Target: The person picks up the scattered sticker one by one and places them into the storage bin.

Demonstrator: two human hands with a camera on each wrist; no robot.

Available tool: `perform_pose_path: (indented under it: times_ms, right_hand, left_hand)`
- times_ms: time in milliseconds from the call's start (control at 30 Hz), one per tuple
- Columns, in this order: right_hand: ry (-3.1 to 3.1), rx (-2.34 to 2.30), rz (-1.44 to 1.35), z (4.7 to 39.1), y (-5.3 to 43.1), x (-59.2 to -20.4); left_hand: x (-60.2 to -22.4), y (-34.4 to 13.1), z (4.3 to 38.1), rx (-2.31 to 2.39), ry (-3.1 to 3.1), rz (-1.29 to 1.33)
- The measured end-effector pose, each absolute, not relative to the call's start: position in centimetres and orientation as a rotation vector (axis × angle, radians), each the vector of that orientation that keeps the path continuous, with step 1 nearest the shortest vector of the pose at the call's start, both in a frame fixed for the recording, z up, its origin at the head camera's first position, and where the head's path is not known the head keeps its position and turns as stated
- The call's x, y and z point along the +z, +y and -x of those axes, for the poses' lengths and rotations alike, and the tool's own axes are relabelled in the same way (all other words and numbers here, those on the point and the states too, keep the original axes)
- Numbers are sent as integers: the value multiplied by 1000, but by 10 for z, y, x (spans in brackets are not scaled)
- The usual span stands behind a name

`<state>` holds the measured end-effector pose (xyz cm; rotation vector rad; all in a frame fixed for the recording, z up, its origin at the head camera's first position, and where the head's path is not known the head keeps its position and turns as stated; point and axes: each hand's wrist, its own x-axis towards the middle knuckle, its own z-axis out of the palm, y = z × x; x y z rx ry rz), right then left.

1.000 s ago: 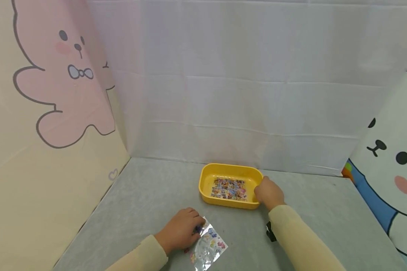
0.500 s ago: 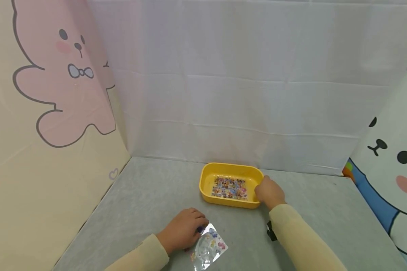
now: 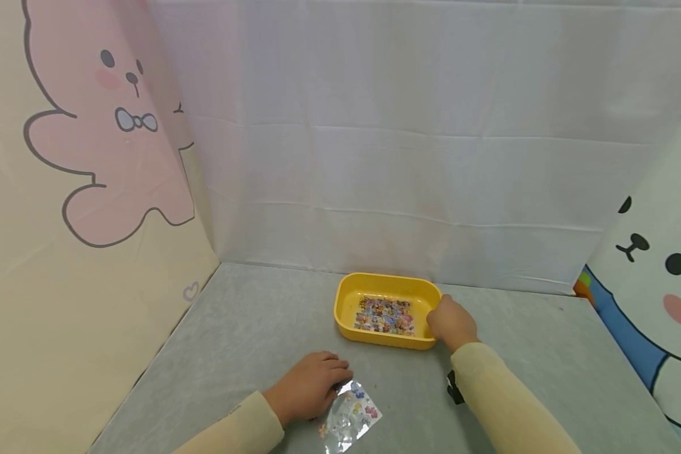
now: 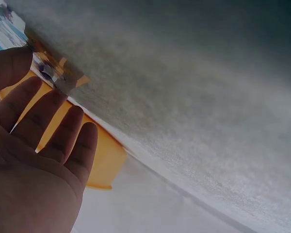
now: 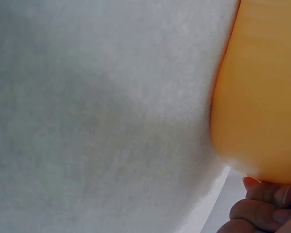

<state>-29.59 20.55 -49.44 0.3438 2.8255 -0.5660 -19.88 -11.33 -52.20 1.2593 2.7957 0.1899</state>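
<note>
A shiny see-through sticker sheet [image 3: 352, 413] with small coloured figures lies on the grey table. My left hand [image 3: 312, 386] rests over its upper left corner. In the left wrist view, my loosely bent fingers [image 4: 77, 141] and thumb sit close to the sheet's orange and purple prints [image 4: 51, 65]. Farther back stands a yellow tray [image 3: 386, 342], with a rectangle of small multicoloured figures [image 3: 383, 315] on its floor. My right hand [image 3: 453, 321] grips the tray's right end. The right wrist view shows its curled fingers [image 5: 262, 208] at the tray's end [image 5: 262, 97].
The grey table [image 3: 250, 315] meets a white cloth wall [image 3: 403, 157] just behind the tray. A cream panel with a pink bear [image 3: 119, 157] rises on the left. Another panel with a white animal [image 3: 652, 271] stands at the right. Something small and black [image 3: 454, 388] shows beside the right sleeve.
My left hand has slid slightly right across the sticker sheet and now covers the dark blue print at its upper corner. The sheet, tray and right hand stay practically in place.
</note>
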Motion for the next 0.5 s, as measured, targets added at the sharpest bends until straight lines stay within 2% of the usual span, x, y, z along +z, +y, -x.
perform_pose_path:
  times_ms: [500]
  right_hand:
    - [2815, -576, -371, 295, 204, -492]
  left_hand:
    - [-519, -114, 205, 385, 2789, -1192]
